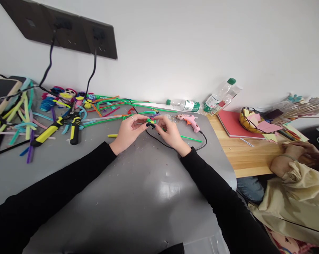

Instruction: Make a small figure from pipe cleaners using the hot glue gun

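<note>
Both my hands meet over the middle of the grey table [133, 197]. Between my fingertips is a small green and yellow pipe-cleaner piece [151, 121], mostly covered by the fingers. My left hand [129, 132], with a ring on one finger, pinches it from the left. From the other side my right hand [172, 135] closes on it with thumb and fingers. Just beyond my right hand lies a pink glue gun [190, 121], its black cord curving round behind my hands. A short yellow pipe cleaner [112, 135] lies beside my left wrist.
Yellow-black pliers [75, 130] lie left among loose pipe cleaners [27, 116] and small fuzzy figures [66, 95]. Against the wall are a lying bottle [187, 105] and an upright bottle [219, 97]. A person in a beige sleeve [305, 183] sits right, near a red folder [230, 123].
</note>
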### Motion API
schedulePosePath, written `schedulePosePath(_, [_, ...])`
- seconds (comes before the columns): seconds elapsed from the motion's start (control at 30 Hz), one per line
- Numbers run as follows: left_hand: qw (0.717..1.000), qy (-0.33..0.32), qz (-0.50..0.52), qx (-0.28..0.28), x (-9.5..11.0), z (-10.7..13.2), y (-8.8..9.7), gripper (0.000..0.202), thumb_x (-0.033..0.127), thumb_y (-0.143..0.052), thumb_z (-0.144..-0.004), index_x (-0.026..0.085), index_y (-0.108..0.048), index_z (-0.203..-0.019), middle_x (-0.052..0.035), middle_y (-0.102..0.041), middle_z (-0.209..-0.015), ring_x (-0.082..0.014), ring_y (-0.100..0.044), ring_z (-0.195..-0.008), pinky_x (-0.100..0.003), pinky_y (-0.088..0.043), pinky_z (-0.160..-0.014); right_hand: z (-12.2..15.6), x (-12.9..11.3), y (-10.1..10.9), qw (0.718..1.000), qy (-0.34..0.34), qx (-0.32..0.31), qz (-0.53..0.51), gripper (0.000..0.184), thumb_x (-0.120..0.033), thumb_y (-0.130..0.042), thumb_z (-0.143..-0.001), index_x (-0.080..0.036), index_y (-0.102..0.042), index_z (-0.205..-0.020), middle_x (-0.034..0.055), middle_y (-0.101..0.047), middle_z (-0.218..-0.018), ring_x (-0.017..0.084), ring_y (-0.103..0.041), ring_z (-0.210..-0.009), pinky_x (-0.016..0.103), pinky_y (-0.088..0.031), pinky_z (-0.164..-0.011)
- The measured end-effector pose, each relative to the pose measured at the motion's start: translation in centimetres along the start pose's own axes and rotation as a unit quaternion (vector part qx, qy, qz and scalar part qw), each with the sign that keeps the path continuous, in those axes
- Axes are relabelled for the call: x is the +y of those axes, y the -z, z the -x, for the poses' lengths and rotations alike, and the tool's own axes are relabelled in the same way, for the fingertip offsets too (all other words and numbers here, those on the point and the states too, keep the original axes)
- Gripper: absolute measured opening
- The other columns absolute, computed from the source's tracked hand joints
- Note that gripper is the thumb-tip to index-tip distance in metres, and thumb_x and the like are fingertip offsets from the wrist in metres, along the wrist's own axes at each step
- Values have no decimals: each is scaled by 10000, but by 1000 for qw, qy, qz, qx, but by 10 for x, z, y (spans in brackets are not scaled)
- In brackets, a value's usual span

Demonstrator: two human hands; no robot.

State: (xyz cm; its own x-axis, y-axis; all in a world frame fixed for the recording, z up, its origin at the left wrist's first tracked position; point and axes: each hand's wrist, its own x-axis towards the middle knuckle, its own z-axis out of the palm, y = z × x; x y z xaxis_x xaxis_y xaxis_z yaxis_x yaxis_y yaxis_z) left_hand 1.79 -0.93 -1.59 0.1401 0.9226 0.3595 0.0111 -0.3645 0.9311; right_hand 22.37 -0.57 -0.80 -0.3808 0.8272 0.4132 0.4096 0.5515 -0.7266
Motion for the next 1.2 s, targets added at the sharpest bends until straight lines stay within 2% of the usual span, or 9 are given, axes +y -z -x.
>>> schedulePosePath(0.17, [1000, -5, 26, 14, -2, -1, -1, 522, 661, -814, -798, 182, -719, -982, -104, -778, -1023, -260, -746, -987, -423, -625, -919, 0, 0, 0, 1000, -5, 3, 3, 212, -390, -576, -1041, -211, -594, -1154, -76, -426, -669, 119, -405, -597, 270, -326, -616])
schedulePosePath(0.27, [999, -7, 34, 17, -3, -1, -2, 492, 634, -811, -821, 183, -706, -986, -100, -767, -1026, -250, -748, -987, -410, -625, -912, 0, 0, -1, 1000, -2, -2, 1, 204, -360, -573, -1041, -211, -594, -1178, -75, -430, -671, 119, -402, -595, 268, -328, -614])
schedulePosePath(0.43, [998, -27, 55, 33, -6, 0, -3, 541, 583, -837, -823, 213, -612, -1148, -66, -755, -1014, -213, -754, -953, -374, -629, -887, 1, -1, -1, 1000, 5, -15, -12, 210, -287, -559, -1039, -199, -593, -1227, -71, -432, -690, 116, -408, -596, 264, -339, -618])
schedulePosePath(0.5, [998, -32, 49, 33, -6, 0, -3, 516, 562, -834, -837, 218, -593, -1138, -53, -747, -983, -205, -756, -940, -365, -631, -877, 2, -2, -1, 1000, 6, -15, -15, 211, -280, -551, -1043, -199, -594, -1233, -69, -432, -691, 117, -409, -600, 264, -350, -623])
schedulePosePath(0.73, [998, -48, 22, 35, -1, 2, -4, 452, 602, -802, -852, 203, -639, -992, -63, -725, -1005, -205, -745, -938, -383, -629, -920, 2, -4, 0, 1000, 8, -16, -8, 222, -320, -546, -1054, -210, -592, -1241, -66, -448, -681, 121, -422, -599, 266, -365, -629])
schedulePosePath(1.2, [999, -48, 6, 19, 1, 5, -3, 403, 553, -764, -904, 180, -707, -1046, -101, -771, -1048, -211, -762, -915, -379, -641, -909, 1, 0, -1, 1000, 5, -12, 3, 233, -350, -544, -1055, -216, -592, -1240, -65, -443, -683, 124, -430, -605, 265, -364, -629])
